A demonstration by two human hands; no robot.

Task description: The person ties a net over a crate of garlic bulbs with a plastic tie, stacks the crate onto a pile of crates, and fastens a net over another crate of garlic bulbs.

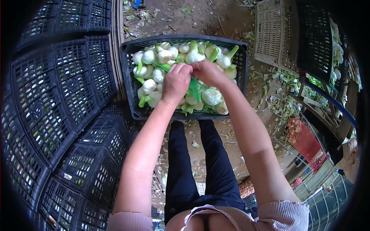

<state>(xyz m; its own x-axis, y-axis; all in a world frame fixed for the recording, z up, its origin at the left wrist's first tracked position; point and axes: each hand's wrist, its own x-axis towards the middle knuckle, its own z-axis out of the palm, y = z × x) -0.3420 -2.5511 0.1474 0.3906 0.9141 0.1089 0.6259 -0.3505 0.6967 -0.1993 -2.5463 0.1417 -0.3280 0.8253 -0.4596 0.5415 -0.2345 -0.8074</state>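
A dark plastic crate [184, 38] in front of me is filled with white bulbs [194, 55] with short green stalks; they look like fresh garlic. Over its middle my two hands meet. My left hand [177, 81] is closed, its curled fingers at some green netting [195, 91]. My right hand [210, 72] is closed too, pinching at the top of the same netting right beside the left. The netting hangs down between them over the bulbs. My fingertips are partly hidden, so the exact grip does not show.
Stacked black crates [73, 69] with pale contents rise along my left. At the upper right stand a beige crate [269, 32] and a dark crate [314, 42]. Leaf scraps litter the dirt ground. A red panel [308, 142] with reddish-brown produce [295, 130] lies to the right.
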